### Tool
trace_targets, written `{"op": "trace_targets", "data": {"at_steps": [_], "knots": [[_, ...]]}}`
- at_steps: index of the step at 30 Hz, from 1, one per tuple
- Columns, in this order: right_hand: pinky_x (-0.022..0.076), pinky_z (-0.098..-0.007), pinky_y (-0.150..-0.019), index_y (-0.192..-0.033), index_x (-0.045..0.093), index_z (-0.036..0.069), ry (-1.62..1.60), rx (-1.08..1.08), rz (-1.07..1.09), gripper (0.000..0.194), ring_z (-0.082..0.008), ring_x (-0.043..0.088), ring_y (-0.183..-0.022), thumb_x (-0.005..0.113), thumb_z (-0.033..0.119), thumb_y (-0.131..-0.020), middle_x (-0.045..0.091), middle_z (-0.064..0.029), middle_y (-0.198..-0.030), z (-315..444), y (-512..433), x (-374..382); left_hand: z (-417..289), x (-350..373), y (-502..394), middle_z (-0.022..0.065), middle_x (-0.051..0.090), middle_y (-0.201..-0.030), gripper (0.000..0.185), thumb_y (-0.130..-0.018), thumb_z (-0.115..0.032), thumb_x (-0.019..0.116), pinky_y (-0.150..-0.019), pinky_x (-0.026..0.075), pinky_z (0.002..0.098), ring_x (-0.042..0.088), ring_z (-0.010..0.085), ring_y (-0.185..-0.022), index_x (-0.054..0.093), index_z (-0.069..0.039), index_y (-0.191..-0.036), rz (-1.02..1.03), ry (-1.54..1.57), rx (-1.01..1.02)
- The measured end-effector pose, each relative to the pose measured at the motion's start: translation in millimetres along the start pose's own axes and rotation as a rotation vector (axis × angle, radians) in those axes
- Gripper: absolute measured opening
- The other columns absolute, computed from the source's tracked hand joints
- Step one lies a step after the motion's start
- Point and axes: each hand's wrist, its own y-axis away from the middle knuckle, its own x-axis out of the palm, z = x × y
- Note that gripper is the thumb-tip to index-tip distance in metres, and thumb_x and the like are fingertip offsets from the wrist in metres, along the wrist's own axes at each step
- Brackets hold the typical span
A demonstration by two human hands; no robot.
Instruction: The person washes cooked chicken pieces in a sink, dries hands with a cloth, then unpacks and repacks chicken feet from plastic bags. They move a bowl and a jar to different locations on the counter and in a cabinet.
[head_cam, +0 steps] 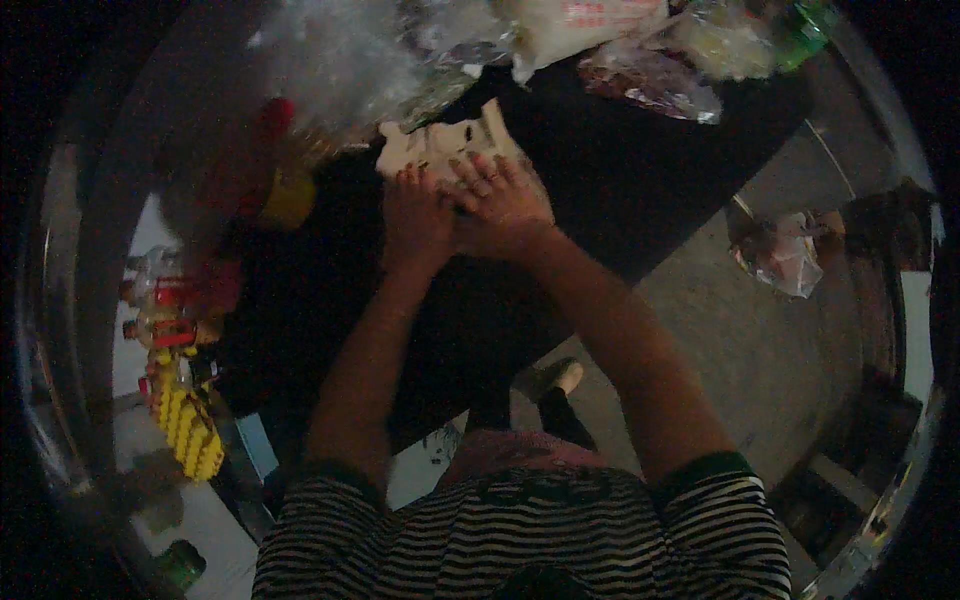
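A crumpled beige sheet [442,146], cloth or paper, lies on a black tabletop [600,165]. It has a small dark spot near its far side. My left hand [418,214] rests palm down on its near left part, fingers pointing away from me. Beside it, almost touching, my right hand [504,201] lies over the near right part with its fingers spread. Both hands cover the sheet's near portion. The picture is dim and blurred, so the sheet's material and anything beneath the palms cannot be made out.
Clear plastic bags [360,67] crowd the far left. A white printed bag [585,30] and a dark-filled clear bag [652,82] lie at the far right. Left are a yellow container [289,199], bottles [169,330] and a yellow bumpy object [187,427]. Floor [720,322] shows right.
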Motion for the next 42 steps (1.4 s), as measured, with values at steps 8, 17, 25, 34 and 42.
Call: {"op": "trace_targets", "data": {"at_steps": [8, 17, 25, 34, 42], "knots": [[0.014, -0.0468, -0.113, -0.142, 0.034, 0.022, 0.088, 0.263, -0.006, 0.059, -0.0291, 0.023, -0.139, 0.044, 0.048, -0.09, 0.027, -0.0082, -0.15, -148, 107, -44, -181, -9, -89, 0.0213, 0.028, -0.145, 0.056, -0.092, -0.028, 0.044, -0.112, 0.017, 0.0477, 0.024, 0.035, -0.137, 0.031, 0.0, -0.138, -0.1, 0.279, 0.113], [0.0194, -0.0475, -0.112, -0.135, 0.042, 0.012, -0.012, 0.465, -0.189, 0.052, -0.032, 0.025, -0.137, 0.051, 0.027, -0.087, 0.034, -0.0128, -0.144, -215, 210, -69, -323, -24, -89, 0.0175, 0.021, -0.15, 0.063, -0.092, -0.029, 0.042, -0.114, 0.011, 0.0452, 0.015, 0.0309, -0.141, 0.021, -0.001, -0.143, 0.051, 0.322, 0.238], [0.0203, -0.0482, -0.112, -0.135, 0.04, 0.008, -0.093, 0.594, -0.166, 0.047, -0.0319, 0.021, -0.139, 0.045, 0.021, -0.09, 0.03, -0.0134, -0.146, -231, 182, -57, -330, -7, -114, 0.0163, 0.016, -0.152, 0.071, -0.088, -0.026, 0.048, -0.114, 0.007, 0.0452, 0.011, 0.0313, -0.142, 0.015, -0.002, -0.145, 0.109, 0.189, 0.271], [0.0316, -0.0445, -0.106, -0.125, 0.052, 0.006, -0.059, 0.587, -0.405, 0.04, -0.0344, 0.036, -0.13, 0.049, 0.016, -0.086, 0.044, -0.0162, -0.136, -279, 160, -24, -337, 18, -159, 0.0195, 0.022, -0.149, 0.065, -0.086, -0.02, 0.045, -0.113, 0.01, 0.0456, 0.016, 0.0335, -0.14, 0.022, 0.004, -0.141, -0.014, 0.23, 0.337], [0.0315, -0.0399, -0.108, -0.122, 0.053, 0.005, -0.139, 0.567, -0.313, 0.039, -0.0369, 0.034, -0.131, 0.051, 0.017, -0.086, 0.043, -0.019, -0.136, -278, 155, -23, -334, 42, -153, 0.0207, 0.024, -0.148, 0.061, -0.087, -0.021, 0.04, -0.113, 0.011, 0.046, 0.017, 0.0338, -0.139, 0.026, 0.005, -0.14, -0.094, 0.25, 0.303]]}}
